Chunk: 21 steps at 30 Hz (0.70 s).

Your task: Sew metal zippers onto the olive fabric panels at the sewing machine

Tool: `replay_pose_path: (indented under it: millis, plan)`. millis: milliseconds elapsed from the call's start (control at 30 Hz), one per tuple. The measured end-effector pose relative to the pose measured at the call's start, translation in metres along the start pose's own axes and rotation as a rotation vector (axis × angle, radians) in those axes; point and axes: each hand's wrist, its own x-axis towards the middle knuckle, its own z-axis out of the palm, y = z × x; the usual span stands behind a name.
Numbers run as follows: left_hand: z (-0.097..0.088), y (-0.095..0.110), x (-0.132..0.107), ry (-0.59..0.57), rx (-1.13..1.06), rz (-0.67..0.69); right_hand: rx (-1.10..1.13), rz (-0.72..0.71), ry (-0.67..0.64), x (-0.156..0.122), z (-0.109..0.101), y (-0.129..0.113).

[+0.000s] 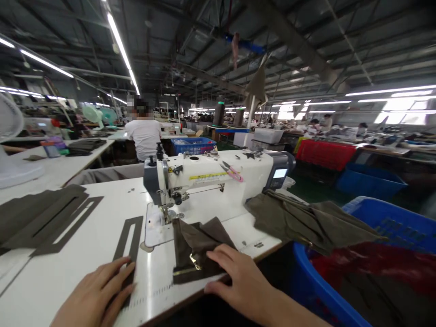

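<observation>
My left hand (98,295) lies on the white table, fingers stretched over the lower end of a dark frame-shaped fabric piece (135,231) with a long slot. My right hand (238,274) rests its fingertips on a dark olive fabric piece (185,247), thumb apart from the fingers by the table's front edge. A gold zipper pull (195,262) and a strip of gold zipper teeth show on this piece. Its far edge lies beside the needle area of a white sewing machine (204,168). Pink-handled thread snips (233,172) lie on the machine's arm.
Stacked dark fabric panels (44,213) lie at the left. More olive pieces (299,215) spread from the table's right side over a blue basket (303,268). A white fan (13,131) stands far left. A person in a white shirt (145,136) sits ahead, back turned.
</observation>
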Motion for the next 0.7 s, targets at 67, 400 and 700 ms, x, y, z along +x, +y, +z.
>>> replay_pose_path:
  millis: [67,400,700]
  plan:
    - [-0.013,0.018,0.009,-0.086,0.007,0.052,0.081,0.016,-0.026,0.004,0.006,-0.007]
    - [0.002,0.074,0.057,-0.278,-0.168,-0.089,0.137,-0.066,-0.281,0.035,0.036,0.005]
    - [-0.005,0.073,0.056,-0.252,-0.319,-0.113,0.483,0.39,-0.252,0.044,0.05,0.028]
